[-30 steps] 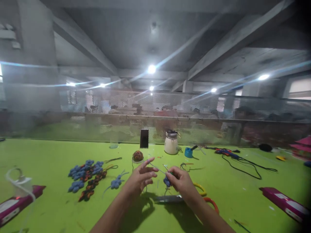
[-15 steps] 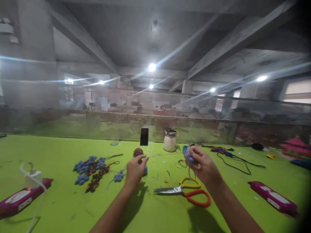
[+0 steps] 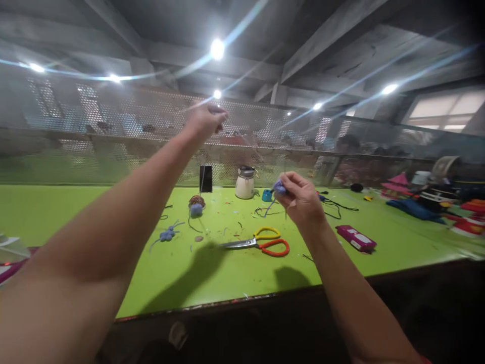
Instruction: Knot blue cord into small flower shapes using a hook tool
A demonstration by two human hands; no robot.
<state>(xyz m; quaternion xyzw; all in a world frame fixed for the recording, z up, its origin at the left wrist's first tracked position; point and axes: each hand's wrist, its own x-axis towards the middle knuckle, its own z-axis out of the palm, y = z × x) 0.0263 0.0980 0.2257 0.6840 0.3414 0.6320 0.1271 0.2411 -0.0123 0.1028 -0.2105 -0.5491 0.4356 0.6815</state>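
Observation:
My left hand (image 3: 207, 121) is raised high over the table, fingers pinched on a thin strand of blue yarn that is only faintly visible. A strand also rises from the small ball of blue yarn (image 3: 196, 210), which rests against a brown ball (image 3: 197, 200). My right hand (image 3: 303, 198) pinches a small blue crocheted piece (image 3: 279, 187), with a yarn tail hanging below it. A thin dark shaft, perhaps a crochet hook, sticks up at its fingertips. Scissors (image 3: 250, 243) with one yellow and one red handle lie between the arms. A blue crocheted flower (image 3: 168, 233) lies to the left.
At the back stand a black phone (image 3: 206, 178), a cream jar (image 3: 245, 184) and a small blue container (image 3: 267, 195), before a perforated screen (image 3: 170, 116). A purple power strip (image 3: 356, 238) lies right. Dark cords and colourful items sit farther right.
My left hand has swung up from near the table to well above it. My right hand keeps the blue crocheted piece. The view has tilted down, showing the table's front edge.

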